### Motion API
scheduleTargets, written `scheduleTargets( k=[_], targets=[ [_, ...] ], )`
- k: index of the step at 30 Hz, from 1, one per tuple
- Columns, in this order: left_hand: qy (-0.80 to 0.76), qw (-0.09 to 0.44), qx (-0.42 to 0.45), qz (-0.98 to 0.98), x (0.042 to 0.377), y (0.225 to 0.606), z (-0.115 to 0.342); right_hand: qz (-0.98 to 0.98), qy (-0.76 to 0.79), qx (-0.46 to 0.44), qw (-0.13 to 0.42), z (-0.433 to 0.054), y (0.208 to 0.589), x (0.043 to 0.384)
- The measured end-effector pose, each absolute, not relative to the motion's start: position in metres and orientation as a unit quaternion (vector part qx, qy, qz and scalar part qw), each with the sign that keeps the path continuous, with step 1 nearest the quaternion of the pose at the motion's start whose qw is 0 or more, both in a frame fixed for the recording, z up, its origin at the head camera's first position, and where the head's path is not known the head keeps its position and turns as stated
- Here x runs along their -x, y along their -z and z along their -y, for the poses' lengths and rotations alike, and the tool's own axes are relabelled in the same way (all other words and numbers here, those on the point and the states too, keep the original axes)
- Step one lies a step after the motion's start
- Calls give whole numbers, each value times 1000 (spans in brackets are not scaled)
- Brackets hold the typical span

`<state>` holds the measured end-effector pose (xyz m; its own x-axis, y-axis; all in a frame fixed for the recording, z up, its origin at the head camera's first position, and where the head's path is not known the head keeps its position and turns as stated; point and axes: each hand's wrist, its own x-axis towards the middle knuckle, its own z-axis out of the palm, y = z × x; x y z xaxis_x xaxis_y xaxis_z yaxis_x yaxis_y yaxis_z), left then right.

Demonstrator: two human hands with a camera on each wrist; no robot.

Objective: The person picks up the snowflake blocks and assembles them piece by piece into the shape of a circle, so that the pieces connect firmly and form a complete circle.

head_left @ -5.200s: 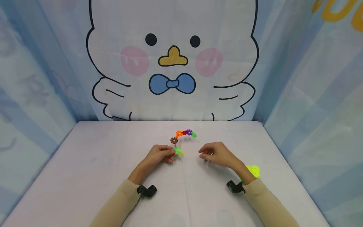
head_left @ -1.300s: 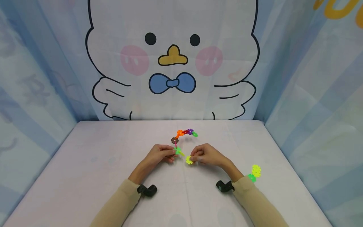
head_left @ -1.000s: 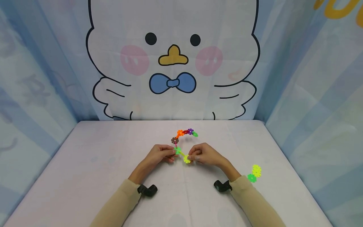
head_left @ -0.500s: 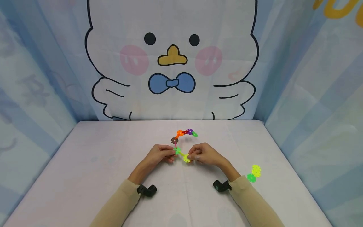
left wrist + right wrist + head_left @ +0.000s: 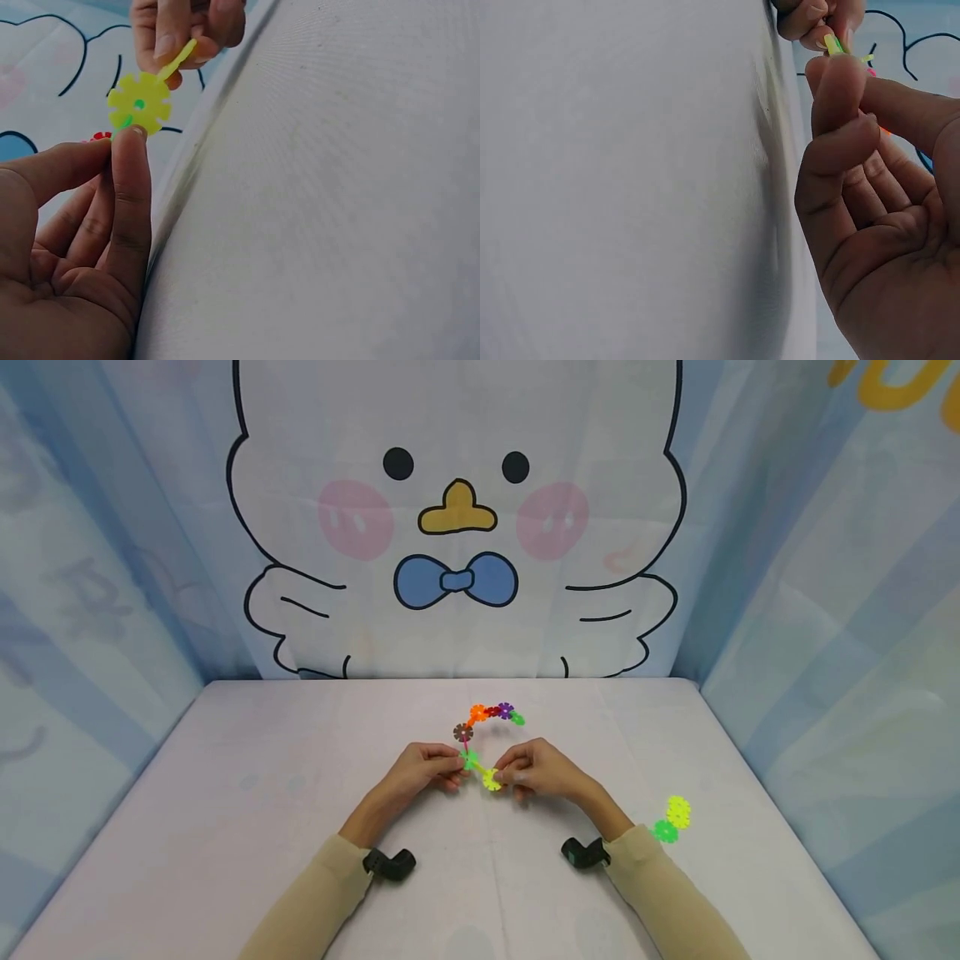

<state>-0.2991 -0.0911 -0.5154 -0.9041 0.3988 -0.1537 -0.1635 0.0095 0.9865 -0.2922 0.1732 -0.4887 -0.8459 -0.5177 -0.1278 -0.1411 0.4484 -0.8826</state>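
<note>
A curved chain of interlocking snowflake discs stands out ahead of my hands. It runs from a green disc past a purple disc, red, an orange disc and a brown disc. Thumb and index finger of my left hand pinch a nearer green disc of this chain. Beyond those fingertips, a yellow disc faces the left wrist camera. My right hand pinches the yellow end disc, set edge-on into that one. Its fingertips partly cover the disc in the right wrist view.
On the right of the white-covered table lie loose yellow discs and a green disc, beside my right sleeve. A cartoon-printed curtain hangs behind the table's far edge. Each wrist wears a black camera.
My right hand has moved left, bringing a yellow disc against the chain's near end, where it now meets the other yellow disc. The left hand has kept its pinch in place.
</note>
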Motion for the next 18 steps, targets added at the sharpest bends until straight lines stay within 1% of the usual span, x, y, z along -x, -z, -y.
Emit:
scheduleTargets(
  k=[8,18],
  targets=[
    [-693,200,-95,-686,298,517,91,-807,513,195,218,-169,491,290],
    [-683,199,-95,-696,298,516,92,-793,531,185,234,-166,494,291]
  ],
)
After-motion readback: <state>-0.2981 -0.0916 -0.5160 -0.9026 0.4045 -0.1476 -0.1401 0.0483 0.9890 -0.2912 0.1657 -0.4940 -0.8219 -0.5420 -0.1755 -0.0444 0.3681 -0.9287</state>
